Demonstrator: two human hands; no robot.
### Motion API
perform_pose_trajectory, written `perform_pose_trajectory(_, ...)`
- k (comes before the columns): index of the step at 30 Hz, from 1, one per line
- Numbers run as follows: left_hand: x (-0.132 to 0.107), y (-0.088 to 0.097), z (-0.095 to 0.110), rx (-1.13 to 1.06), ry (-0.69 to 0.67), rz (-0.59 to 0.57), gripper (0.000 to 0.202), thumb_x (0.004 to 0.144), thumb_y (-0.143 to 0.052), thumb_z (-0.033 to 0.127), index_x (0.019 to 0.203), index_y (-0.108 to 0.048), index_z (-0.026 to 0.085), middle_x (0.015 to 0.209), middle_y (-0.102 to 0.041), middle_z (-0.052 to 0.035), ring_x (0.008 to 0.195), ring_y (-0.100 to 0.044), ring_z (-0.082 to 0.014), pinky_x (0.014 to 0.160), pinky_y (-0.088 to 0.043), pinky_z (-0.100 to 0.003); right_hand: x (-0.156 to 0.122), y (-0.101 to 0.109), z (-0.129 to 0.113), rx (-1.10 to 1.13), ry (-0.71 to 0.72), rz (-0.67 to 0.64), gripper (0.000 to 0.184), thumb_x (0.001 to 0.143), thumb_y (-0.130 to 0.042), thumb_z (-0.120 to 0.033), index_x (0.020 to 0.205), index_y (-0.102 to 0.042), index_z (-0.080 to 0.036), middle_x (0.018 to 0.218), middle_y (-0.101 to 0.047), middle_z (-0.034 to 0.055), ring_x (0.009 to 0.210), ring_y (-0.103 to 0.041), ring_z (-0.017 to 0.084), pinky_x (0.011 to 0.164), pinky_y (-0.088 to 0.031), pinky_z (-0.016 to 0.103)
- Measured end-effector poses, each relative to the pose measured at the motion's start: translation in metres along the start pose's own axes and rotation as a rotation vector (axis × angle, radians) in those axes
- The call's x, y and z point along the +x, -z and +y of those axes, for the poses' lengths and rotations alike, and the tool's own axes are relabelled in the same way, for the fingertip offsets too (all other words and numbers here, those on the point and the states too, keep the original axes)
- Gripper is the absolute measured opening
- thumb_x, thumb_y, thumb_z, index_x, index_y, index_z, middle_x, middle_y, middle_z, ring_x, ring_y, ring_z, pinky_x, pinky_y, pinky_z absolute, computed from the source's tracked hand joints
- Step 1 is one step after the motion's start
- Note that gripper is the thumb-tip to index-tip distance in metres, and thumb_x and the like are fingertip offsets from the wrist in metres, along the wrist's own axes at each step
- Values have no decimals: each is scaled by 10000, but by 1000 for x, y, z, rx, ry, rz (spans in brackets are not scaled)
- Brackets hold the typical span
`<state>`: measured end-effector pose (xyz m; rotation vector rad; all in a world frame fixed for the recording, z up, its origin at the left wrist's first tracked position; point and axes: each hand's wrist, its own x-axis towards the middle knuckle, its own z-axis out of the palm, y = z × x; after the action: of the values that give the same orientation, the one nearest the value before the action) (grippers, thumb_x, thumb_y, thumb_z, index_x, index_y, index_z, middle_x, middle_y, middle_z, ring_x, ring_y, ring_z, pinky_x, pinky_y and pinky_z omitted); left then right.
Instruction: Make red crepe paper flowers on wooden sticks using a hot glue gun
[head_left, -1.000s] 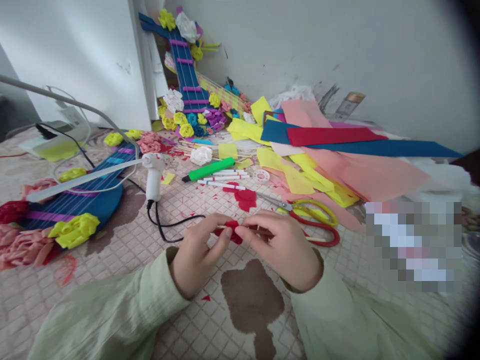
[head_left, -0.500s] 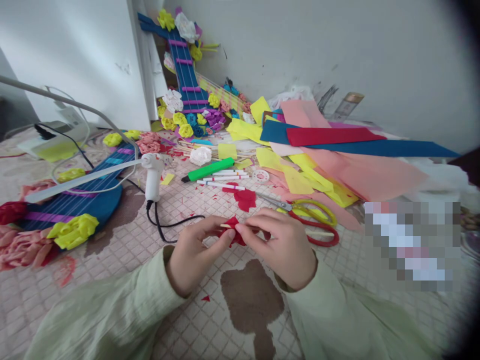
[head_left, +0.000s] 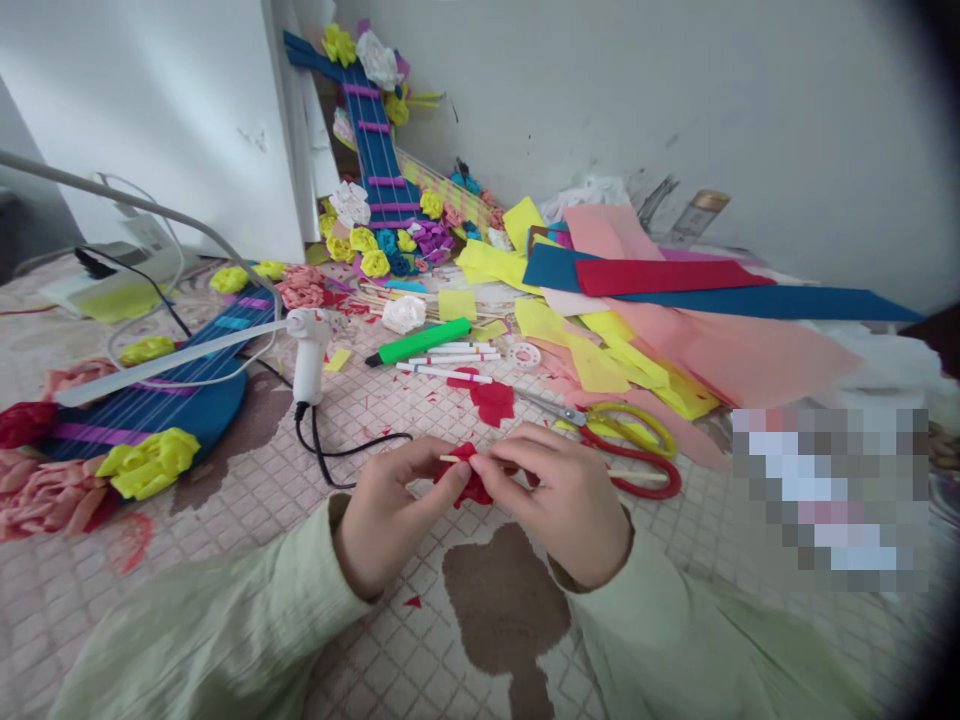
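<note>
Both hands meet over the table, pinching a small piece of red crepe paper (head_left: 475, 489). Thumb and fingers of my left hand (head_left: 397, 505) close on its left side. My right hand (head_left: 566, 500) grips the paper from the right, together with a thin wooden stick (head_left: 636, 476). One tip of the stick pokes out left across the paper, and its other end sticks out past my right hand over the scissors (head_left: 667, 485). My fingers hide most of the paper and the stick's middle. Beyond my hands lie red paper scraps (head_left: 493, 402).
A white hot glue gun (head_left: 307, 370) with a black cord stands to the left. Paper-flower-decorated blue guitar shapes (head_left: 217, 405) lie left and lean behind. A green marker (head_left: 424, 341), slim pens (head_left: 444, 373) and crepe strips (head_left: 712, 295) fill the back and right.
The red paper has shifted slightly between my fingers, and more of it shows below my thumbs. Both hands stay nearly in place; the whole view has moved a little.
</note>
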<state>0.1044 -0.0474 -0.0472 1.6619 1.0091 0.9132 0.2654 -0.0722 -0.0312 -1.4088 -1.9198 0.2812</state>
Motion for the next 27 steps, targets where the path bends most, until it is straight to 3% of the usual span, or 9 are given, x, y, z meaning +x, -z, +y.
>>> perform_pose_trajectory(12,-1,1,0,88,-84,14,127,810,-535,217,836,-641,154,764,-683,-32,701,-626,-137,669,-497,-255,2,3,1,92,7,-25,145,805,-576,-245,714,-659,-168,669,-617,1,585,-528,89,561,-399,210)
perform_pose_trajectory(20,-1,-3,1,-229,117,7,175,739,-614,232,877,-639,127,831,-697,-66,749,-653,-163,681,-542,-268,2,1,3,-43,21,-12,256,856,-499,-268,692,-671,-172,706,-626,38,646,-571,121,637,-440,241)
perform_pose_trajectory(27,-1,-4,2,-286,175,-2,178,705,-642,240,845,-646,129,817,-706,-68,739,-661,-172,690,-551,-287,0,0,5,-56,40,21,218,838,-520,-243,692,-664,-171,713,-627,39,652,-568,127,635,-450,249)
